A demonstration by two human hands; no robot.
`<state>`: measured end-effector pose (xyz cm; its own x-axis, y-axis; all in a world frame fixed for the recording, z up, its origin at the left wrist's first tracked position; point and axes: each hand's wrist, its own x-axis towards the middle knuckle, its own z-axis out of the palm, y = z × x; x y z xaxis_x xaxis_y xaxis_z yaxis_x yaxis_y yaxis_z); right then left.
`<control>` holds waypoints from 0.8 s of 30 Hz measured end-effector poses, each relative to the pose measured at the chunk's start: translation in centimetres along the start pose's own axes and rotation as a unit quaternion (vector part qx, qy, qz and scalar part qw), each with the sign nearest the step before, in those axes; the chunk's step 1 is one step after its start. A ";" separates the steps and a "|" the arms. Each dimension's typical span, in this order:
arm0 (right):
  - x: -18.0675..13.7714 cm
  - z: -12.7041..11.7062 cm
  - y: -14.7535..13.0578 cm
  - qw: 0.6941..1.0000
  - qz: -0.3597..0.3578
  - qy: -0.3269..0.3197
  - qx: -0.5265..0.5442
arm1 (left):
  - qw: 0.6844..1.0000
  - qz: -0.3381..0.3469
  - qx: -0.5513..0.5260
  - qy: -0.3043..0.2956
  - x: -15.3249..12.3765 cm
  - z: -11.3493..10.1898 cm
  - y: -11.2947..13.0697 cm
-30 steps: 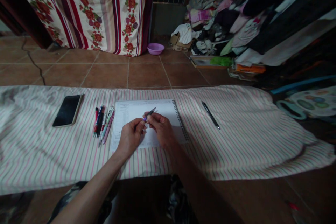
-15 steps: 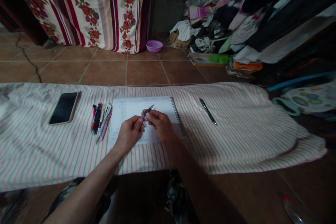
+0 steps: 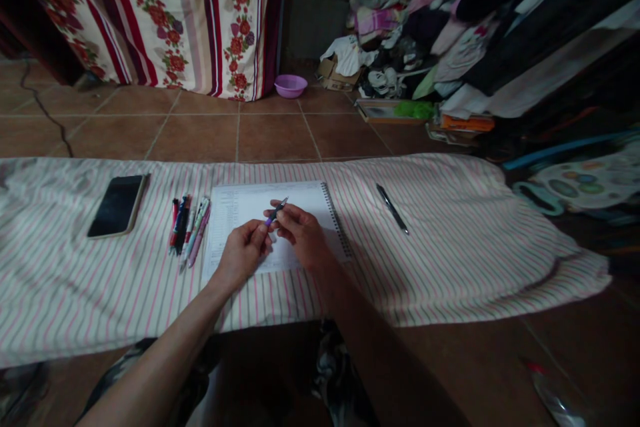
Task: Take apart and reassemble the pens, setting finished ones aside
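Purple is showing more on the pen [image 3: 278,209]; right fingers [image 3: 293,215] are holding looser, left fingers [image 3: 259,234] are pinching, seemingly steadying it.

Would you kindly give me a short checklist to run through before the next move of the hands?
1. Left hand on the purple-and-black pen: ok, fingers at its purple end.
2. Right hand on that pen: ok, fingers nearer the tip.
3. Writing point out: cannot tell, too small.
4. Notebook flat beneath both hands: ok.
5. Loose black pen apart from the notebook: ok, right of it.
6. Phone apart from the pen group: ok.
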<state>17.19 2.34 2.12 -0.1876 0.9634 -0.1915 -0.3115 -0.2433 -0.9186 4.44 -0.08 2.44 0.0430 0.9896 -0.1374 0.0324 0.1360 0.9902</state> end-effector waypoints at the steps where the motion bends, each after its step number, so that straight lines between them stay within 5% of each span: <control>1: 0.0 0.0 0.0 1.000 -0.002 0.002 -0.001 | 1.000 -0.002 -0.002 -0.004 0.0 0.0 0.1; 24: 0.3 -0.2 0.6 0.999 -0.016 0.030 -0.009 | 0.991 0.051 0.120 0.009 0.1 -0.7 -0.7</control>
<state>17.13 2.52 1.46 -0.1214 0.9759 -0.1815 -0.2988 -0.2103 -0.9309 3.75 -0.04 1.77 0.0404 0.9986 -0.0340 0.2647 0.0221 0.9641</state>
